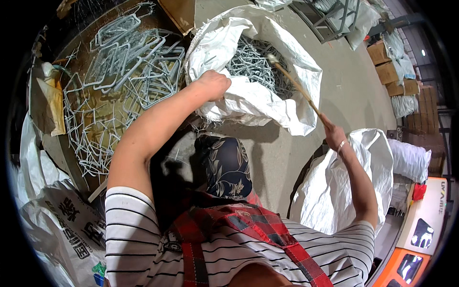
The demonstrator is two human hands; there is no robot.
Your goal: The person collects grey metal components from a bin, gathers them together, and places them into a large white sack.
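A large white woven sack [313, 79] stands with its mouth spread wide in front of me. Inside lies a heap of short grey metal wire pieces [253, 64]. My left hand [215, 85] is closed on the sack's near-left rim, fingers curled into the cloth. Out to the right, my right hand [333, 133] is wrapped round the lower end of a long thin wooden stick [301, 90]. The stick slants over the sack's right rim, and its pale, knobbed tip is above the metal pieces; whether it touches them I cannot tell.
A work surface at left bears many bent wire frames [119, 62] and loose wire pieces [91, 129]. Another white sack [330, 191] stands open by my right arm. A printed white sack [62, 225] lies lower left. Cardboard boxes [386, 72] and an orange-white machine [423, 229] are at right.
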